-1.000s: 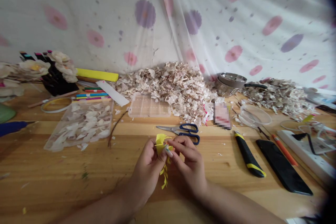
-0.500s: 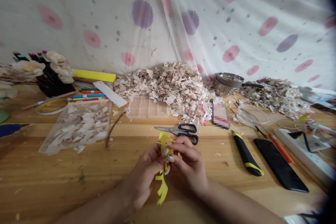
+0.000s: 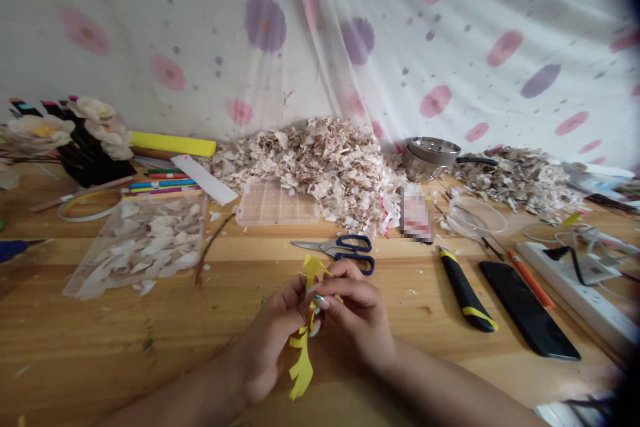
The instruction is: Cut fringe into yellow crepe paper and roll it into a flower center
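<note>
A fringed strip of yellow paper (image 3: 303, 370) is pinched between my two hands above the near part of the table. My left hand (image 3: 277, 323) grips it from the left, thumb against forefinger. From the right, the thumb and fingers of my right hand (image 3: 363, 313) press together on the same spot, hiding the strip's middle. One end sticks up past the fingertips, with thin slivers at its sides; the cut, ragged end hangs below. Just beyond my hands lie scissors (image 3: 329, 249) with dark blue handles, touched by neither hand.
Behind are a heap of pale petal-like scraps (image 3: 335, 173), a clear divided case (image 3: 275, 203) and a metal pot (image 3: 433, 157). At left is a tray of petals (image 3: 155, 240). To the right lie a black-and-yellow cutter (image 3: 465, 290), a phone (image 3: 527, 310) and a power strip (image 3: 575, 307).
The strip's hanging end has swung slightly left and lower. My right thumb and fingers have shifted a little on the paper. The whole view has moved slightly.
</note>
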